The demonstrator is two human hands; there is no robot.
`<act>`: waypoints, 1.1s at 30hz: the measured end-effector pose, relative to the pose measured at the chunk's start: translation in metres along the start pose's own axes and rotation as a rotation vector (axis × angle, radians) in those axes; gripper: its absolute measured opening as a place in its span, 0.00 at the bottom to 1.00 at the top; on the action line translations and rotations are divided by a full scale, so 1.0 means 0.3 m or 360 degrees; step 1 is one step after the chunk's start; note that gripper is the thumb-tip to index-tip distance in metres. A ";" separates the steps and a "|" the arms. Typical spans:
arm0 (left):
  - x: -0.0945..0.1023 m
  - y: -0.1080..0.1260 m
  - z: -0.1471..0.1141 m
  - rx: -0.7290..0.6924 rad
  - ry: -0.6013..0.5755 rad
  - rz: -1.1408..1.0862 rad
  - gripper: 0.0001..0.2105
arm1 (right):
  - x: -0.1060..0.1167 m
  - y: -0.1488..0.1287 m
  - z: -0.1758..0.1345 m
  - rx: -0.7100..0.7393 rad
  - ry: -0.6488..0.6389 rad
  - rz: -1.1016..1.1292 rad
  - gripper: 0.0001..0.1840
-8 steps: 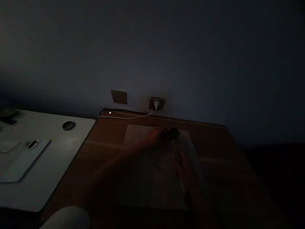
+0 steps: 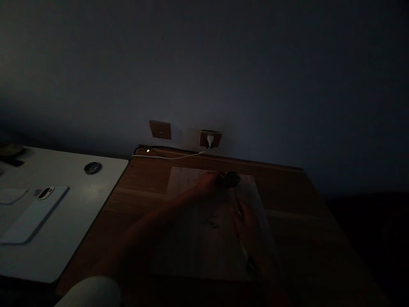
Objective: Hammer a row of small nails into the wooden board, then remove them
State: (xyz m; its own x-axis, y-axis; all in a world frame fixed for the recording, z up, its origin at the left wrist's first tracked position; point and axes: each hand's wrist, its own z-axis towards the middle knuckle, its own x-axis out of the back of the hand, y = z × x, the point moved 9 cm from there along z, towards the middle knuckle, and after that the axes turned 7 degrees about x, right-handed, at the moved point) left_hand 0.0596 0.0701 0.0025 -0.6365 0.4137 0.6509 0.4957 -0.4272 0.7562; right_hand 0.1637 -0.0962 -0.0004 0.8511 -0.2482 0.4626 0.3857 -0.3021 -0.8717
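The light is dim and details are hard to make out. My left hand (image 2: 206, 182) is closed on a dark round object (image 2: 232, 179) near the far edge of a pale board (image 2: 188, 260). Fingers of my right hand (image 2: 246, 224) wrap round a long slim tool (image 2: 234, 198). Its upper end reaches up to the round object; I cannot tell whether they touch. The tool's lower end shows below the palm, beside the wrist. Between the two arms, several small shiny metal bits (image 2: 213, 224) lie on the board.
The wooden table (image 2: 300, 238) meets the wall at the back. A white cable (image 2: 172, 158) runs along there to a plug in a socket (image 2: 210, 139). At left, a white table (image 2: 79, 204) bears a roll of tape (image 2: 92, 168) and a flat pale case (image 2: 35, 217).
Both hands keep nearly the same place and grip. The round object and the tool show hardly any shift.
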 end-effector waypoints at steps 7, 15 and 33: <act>0.027 0.013 -0.028 -0.0143 -0.0066 0.0055 0.21 | 0.005 0.010 0.004 -0.0039 0.0024 -0.0066 0.42; 0.038 0.190 -0.351 -0.0767 -0.0349 0.0911 0.07 | 0.066 0.120 -0.063 -0.0086 0.0213 -0.0123 0.43; 0.072 0.056 -0.131 -0.0146 -0.0039 0.0247 0.11 | 0.064 0.160 -0.103 -0.0224 0.0121 -0.0099 0.44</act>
State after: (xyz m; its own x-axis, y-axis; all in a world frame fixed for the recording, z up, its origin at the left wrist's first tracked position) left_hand 0.0309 0.0403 0.0265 -0.5410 0.3563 0.7618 0.5304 -0.5584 0.6378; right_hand 0.1877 -0.1440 -0.0284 0.7955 -0.2923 0.5307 0.3789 -0.4436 -0.8122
